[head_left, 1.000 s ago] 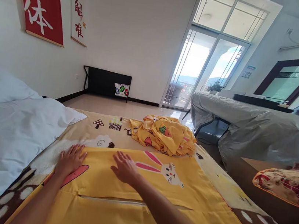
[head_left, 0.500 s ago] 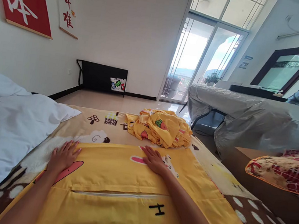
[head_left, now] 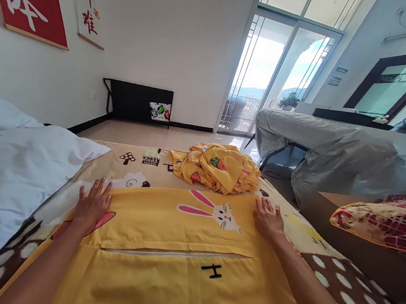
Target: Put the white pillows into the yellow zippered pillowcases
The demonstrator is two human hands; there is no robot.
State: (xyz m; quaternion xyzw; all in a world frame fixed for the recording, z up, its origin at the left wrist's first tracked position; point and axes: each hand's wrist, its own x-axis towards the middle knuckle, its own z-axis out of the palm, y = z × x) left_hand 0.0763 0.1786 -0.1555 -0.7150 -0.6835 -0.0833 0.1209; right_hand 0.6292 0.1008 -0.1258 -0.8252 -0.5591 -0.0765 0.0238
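Note:
A yellow fabric cover (head_left: 148,222) with a printed rabbit and a long slit-like zipper opening (head_left: 177,254) lies spread over the bed. My left hand (head_left: 93,204) rests flat on its far left corner, fingers apart. On the far right corner lies my right hand (head_left: 268,219), palm down, fingers stretched out and holding nothing. Between the hands the rabbit print (head_left: 226,217) is fully visible. Just beyond the cover's far edge sits a crumpled heap of yellow printed cloth (head_left: 219,169). Part of the cover near me is hidden under my forearms.
White pillows (head_left: 16,161) are piled at the left. Beneath the cover spreads a patterned blanket (head_left: 330,270). At the right stand a brown box-like surface with a red plaid cloth (head_left: 397,222) and a plastic-draped table (head_left: 333,140). A black folded frame (head_left: 134,102) leans on the wall.
My right hand has slid rightward from beside the rabbit's ears to the far right corner, uncovering the rabbit print. My left hand stays near the left corner. The view has shifted slightly.

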